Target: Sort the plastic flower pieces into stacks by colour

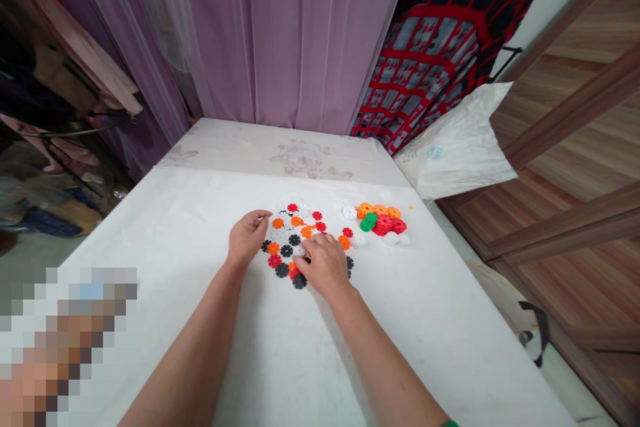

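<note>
On the white tabletop (283, 360), slotted discs (287, 251) are spread beside the left hand (247, 238), its fingertips pressed together, and under the right hand (327, 263), its fingers curled, their grip indiscernible.

White table (425, 320) (floral toward its far end) bears colourful notched discs (294, 240).

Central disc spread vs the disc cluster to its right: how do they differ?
The spread mixes colours; the cluster groups them. The spread shows black discs; the cluster, a green stack. The right hand is over the spread, not the cluster. Both lie on the white tabletop.
</note>
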Demonstrator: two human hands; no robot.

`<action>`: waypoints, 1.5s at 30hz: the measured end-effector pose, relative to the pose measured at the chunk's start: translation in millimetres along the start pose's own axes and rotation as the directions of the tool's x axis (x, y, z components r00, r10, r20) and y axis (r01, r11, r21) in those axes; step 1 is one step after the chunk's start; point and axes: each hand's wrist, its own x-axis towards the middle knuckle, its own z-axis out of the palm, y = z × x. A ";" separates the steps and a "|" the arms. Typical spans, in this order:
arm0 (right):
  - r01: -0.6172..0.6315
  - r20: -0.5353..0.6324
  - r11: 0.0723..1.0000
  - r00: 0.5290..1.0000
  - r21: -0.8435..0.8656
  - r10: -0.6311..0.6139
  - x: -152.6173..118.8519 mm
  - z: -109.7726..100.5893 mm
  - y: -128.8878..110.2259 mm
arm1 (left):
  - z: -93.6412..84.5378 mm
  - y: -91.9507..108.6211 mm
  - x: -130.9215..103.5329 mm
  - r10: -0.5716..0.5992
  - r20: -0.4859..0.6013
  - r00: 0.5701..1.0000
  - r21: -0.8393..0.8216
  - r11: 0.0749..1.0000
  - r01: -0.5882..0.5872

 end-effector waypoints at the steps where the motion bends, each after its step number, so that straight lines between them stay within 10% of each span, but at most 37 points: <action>1: -0.022 0.034 1.000 0.999 -0.017 0.023 1.2 -2.2 -2.0 | 0.0 0.1 0.1 -0.003 0.001 1.000 0.002 1.000 0.003; 16: -0.193 0.274 0.981 0.943 -0.015 0.190 23.3 -16.2 -17.3 | 1.7 -3.1 0.3 0.006 0.011 1.000 -0.008 1.000 -0.006; 24: -0.179 0.017 0.940 0.983 0.290 0.182 6.5 -18.6 19.3 | -1.0 2.9 -0.6 -0.011 0.009 1.000 0.005 1.000 0.011; 32: -0.273 -0.244 0.792 0.852 0.546 0.462 -10.1 -24.0 112.9 | -0.9 2.2 -0.7 -0.009 -0.008 1.000 0.024 1.000 0.009; 45: -0.283 -0.232 0.799 0.859 0.530 0.457 -14.4 -11.9 116.4 | 2.0 -8.1 3.4 -0.031 -0.024 0.999 0.009 0.999 0.031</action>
